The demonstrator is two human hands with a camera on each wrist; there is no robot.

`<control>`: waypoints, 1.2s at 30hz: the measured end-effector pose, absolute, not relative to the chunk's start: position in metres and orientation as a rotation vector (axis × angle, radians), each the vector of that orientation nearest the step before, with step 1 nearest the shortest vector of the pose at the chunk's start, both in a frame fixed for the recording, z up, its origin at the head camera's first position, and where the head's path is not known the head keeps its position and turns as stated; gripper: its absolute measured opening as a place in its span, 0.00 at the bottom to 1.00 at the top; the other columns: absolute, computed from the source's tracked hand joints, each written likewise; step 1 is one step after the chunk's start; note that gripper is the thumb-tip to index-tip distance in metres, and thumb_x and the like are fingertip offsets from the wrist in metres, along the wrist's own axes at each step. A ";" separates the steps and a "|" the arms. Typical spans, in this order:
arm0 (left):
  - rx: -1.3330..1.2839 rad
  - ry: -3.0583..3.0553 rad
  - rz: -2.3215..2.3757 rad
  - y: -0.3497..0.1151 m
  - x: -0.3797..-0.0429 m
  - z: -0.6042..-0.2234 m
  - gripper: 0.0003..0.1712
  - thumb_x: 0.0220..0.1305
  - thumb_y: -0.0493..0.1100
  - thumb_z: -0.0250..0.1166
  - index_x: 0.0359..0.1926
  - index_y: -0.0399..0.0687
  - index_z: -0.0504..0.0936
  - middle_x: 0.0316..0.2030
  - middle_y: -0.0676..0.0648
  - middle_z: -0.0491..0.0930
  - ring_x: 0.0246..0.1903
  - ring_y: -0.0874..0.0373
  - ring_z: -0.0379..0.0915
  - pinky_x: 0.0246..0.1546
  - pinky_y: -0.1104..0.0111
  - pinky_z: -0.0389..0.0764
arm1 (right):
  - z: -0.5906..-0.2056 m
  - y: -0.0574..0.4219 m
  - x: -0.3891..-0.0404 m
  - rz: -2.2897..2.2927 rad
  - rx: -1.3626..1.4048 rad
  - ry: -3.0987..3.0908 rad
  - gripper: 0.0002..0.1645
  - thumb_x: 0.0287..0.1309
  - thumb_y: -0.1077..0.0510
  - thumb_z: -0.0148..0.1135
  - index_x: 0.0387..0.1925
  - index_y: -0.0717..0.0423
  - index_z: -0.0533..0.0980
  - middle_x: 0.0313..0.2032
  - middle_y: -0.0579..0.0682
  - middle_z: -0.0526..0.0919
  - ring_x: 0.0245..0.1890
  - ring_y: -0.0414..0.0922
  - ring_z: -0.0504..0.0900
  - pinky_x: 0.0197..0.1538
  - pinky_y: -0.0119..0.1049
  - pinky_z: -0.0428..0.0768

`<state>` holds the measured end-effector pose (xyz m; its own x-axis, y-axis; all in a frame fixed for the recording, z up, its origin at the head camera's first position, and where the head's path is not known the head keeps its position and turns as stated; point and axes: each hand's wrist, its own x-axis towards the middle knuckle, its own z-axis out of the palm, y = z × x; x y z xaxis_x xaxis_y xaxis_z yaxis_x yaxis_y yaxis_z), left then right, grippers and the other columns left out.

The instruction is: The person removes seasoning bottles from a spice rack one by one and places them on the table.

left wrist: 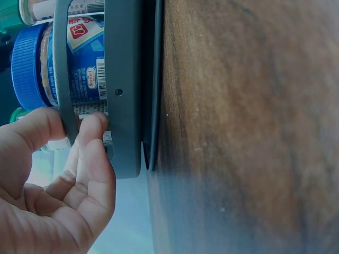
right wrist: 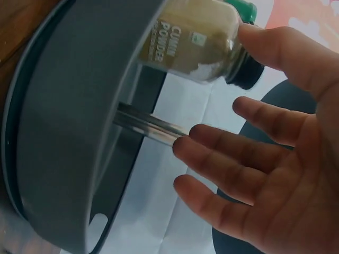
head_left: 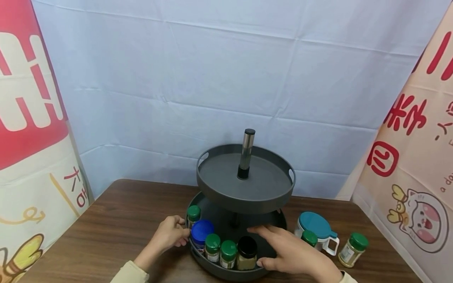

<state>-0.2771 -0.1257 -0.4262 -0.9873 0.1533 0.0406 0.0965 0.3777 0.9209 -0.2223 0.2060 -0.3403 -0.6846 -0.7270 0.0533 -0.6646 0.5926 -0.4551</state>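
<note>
Fingers (right wrist: 228,169) of the right hand (head_left: 288,251) are spread apart and reach over the front right of the lower tray (head_left: 226,273). Its thumb lies right beside the black-lidded bottle (head_left: 247,253), whose label reads CUMIN POWDER; whether thumb and glass touch I cannot tell. The left hand (head_left: 173,234) pinches the strip of rim above a handle slot at the left of that tray, thumb and fingertips clamped on it, just beside the blue-lidded jar (head_left: 202,234).

Along the tray's rim, from the left edge round to the front, stand a small green-lidded jar (head_left: 193,214), the blue-lidded jar, two more green-lidded jars (head_left: 228,253) side by side, then the black-lidded bottle. Above, a metal post (head_left: 246,151) with a black cap rises through the bare upper tray (head_left: 217,177), which has oval slots in its wall.

Both trays form one dark grey stand on the brown wooden table (head_left: 109,220). Toward the table's right edge sit a white-handled pot with a teal lid (head_left: 315,224), a green-capped jar (head_left: 309,237) in front of it, partly hidden by the right hand, and another green-topped shaker (head_left: 353,249) nearer that edge. Past the back edge hangs a creased pale-blue cloth (head_left: 177,78).
</note>
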 end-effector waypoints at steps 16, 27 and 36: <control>0.255 2.562 1.713 -0.126 -0.277 -0.427 0.21 0.51 0.34 0.64 0.43 0.22 0.71 0.17 0.46 0.78 0.15 0.54 0.76 0.15 0.65 0.77 | -0.357 0.186 -0.222 -0.819 -1.531 2.636 0.31 0.57 0.51 0.63 0.62 0.44 0.65 0.55 0.48 0.70 0.51 0.43 0.72 0.44 0.36 0.77; 0.254 2.551 1.716 -0.126 -0.278 -0.429 0.21 0.52 0.34 0.64 0.44 0.22 0.71 0.17 0.46 0.78 0.16 0.54 0.76 0.15 0.65 0.78 | -0.363 0.180 -0.223 -0.897 -1.613 2.599 0.22 0.57 0.59 0.63 0.53 0.47 0.70 0.50 0.44 0.70 0.46 0.40 0.73 0.42 0.31 0.76; 0.241 2.550 1.721 -0.126 -0.277 -0.427 0.21 0.51 0.34 0.64 0.44 0.22 0.71 0.17 0.46 0.78 0.16 0.53 0.76 0.15 0.64 0.78 | -0.364 0.179 -0.224 -0.943 -1.652 2.526 0.21 0.58 0.62 0.61 0.53 0.48 0.70 0.48 0.44 0.72 0.43 0.38 0.74 0.40 0.29 0.76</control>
